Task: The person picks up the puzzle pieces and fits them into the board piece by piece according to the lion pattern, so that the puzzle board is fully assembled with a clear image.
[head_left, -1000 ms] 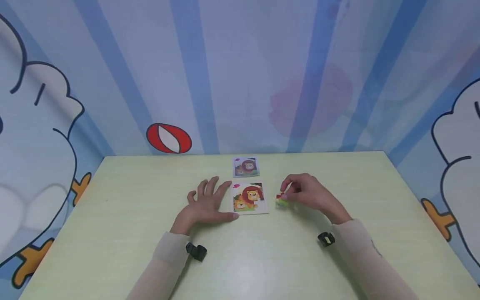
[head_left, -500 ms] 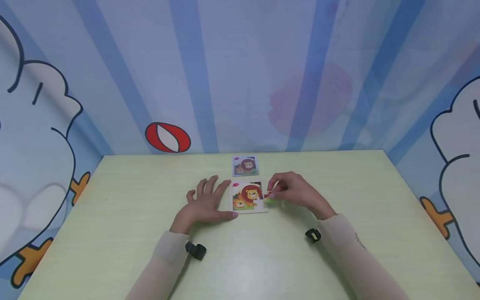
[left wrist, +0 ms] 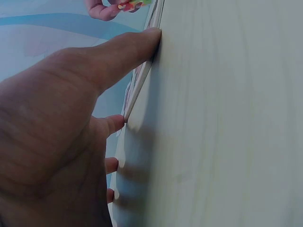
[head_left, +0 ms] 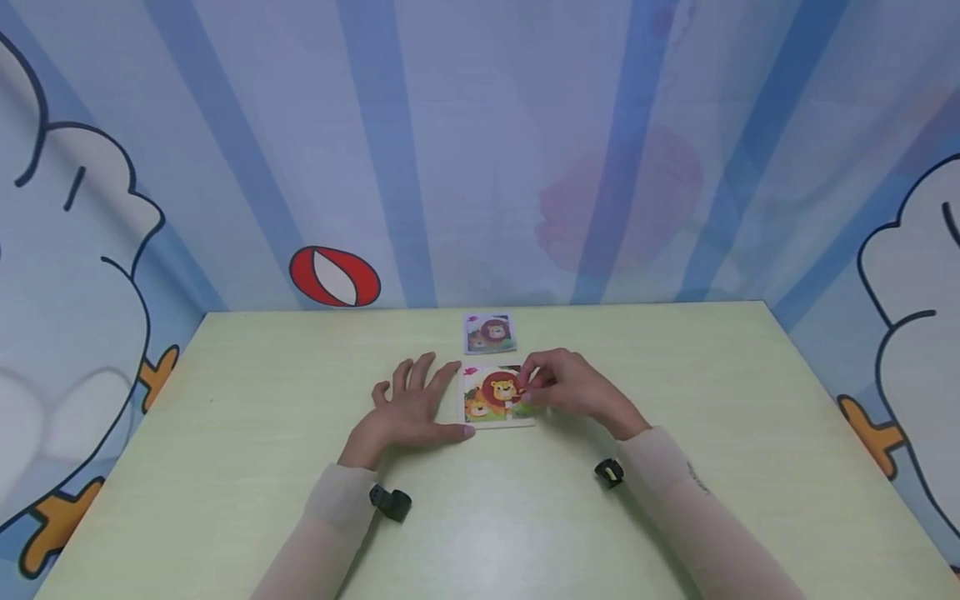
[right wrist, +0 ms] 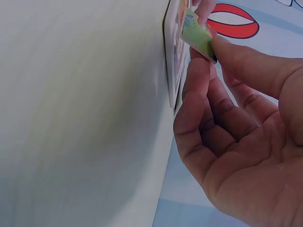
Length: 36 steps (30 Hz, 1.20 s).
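Note:
A lion jigsaw puzzle (head_left: 483,400) in a pale square frame lies on the table, showing a lion and a cub. My left hand (head_left: 405,419) is spread along its left side, with the thumb tip at the near corner and the index fingertip at the far one. Between thumb and fingers, my right hand (head_left: 577,387) pinches a green puzzle piece (right wrist: 196,37) over the lower right part of the puzzle. In the right wrist view the piece is tilted, its lower edge standing off the frame. My fingers hide part of the picture's right side.
Just behind the puzzle lies a smaller lion picture card (head_left: 490,334). The pale table (head_left: 480,517) ends at a printed cloth backdrop (head_left: 480,167) with a red-and-white ball drawn on it. Each wrist wears a small black camera.
My right hand has moved left with the puzzle piece, from beside the puzzle to over its lower right part. My left hand has stayed at the puzzle's left side.

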Motion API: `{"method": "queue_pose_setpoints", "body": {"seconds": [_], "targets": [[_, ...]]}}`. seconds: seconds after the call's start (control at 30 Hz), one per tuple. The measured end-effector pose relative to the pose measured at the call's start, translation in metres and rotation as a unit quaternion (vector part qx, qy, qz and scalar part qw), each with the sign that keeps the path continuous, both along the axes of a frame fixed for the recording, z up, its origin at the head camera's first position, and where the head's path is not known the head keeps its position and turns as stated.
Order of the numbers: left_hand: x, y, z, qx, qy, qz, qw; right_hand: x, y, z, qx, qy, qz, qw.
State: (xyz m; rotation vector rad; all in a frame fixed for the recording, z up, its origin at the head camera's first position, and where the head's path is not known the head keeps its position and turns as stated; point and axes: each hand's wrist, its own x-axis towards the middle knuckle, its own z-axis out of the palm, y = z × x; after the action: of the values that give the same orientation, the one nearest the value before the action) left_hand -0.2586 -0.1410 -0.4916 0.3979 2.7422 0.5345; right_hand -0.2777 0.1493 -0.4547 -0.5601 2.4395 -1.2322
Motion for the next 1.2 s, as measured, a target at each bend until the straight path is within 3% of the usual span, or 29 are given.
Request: {"method": "queue_pose_setpoints", "body": {"seconds": [0.63,0.9,1.2], "targets": [[0.000,0.000,-0.001,-0.004,0.008,-0.002,1.0000,-0.003,-0.012,-0.009,0.021,-0.005,-0.021,1.000],[0.000,-0.001,-0.002,-0.002,0.005,-0.002,1.0000,-0.002,-0.016,-0.007,0.068,0.030,-0.028,0.997],[-0.001,-0.002,-0.002,0.004,0.009,-0.003,0.9999,-0.003,-0.020,-0.007,0.108,0.040,-0.026,0.993]]}}
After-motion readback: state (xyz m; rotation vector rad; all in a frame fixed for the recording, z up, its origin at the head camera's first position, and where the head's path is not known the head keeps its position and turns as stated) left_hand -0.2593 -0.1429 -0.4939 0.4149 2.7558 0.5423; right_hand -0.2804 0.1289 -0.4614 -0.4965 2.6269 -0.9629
